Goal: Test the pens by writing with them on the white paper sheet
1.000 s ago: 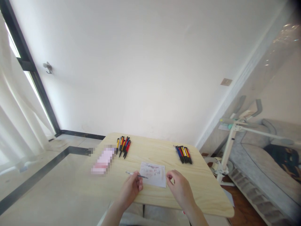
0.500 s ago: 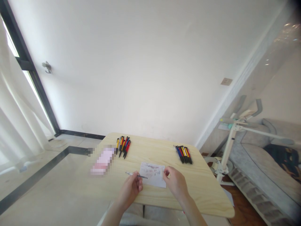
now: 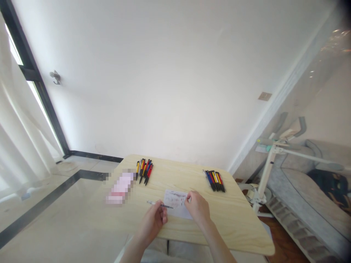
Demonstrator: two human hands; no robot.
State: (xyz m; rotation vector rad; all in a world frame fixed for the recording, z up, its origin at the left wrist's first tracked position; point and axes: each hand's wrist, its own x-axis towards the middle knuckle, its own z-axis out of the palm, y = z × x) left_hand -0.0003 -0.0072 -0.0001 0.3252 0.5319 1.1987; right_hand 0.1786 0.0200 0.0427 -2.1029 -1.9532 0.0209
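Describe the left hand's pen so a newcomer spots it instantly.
On the pale wooden table, find the printed sheet. At its left side, the left hand pinches a slim pen. Unlike the coloured pens bunched farther back, this one is held, pale at one end, dark at the other.

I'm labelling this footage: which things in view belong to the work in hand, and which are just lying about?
Likely part of the work:
- pen-like piece, in the left hand
- sheet of paper, under the right hand
- probably the left pen group and right pen group

Seemingly just about:
- pink item, pixelated
- exercise machine
- sofa
- curtain
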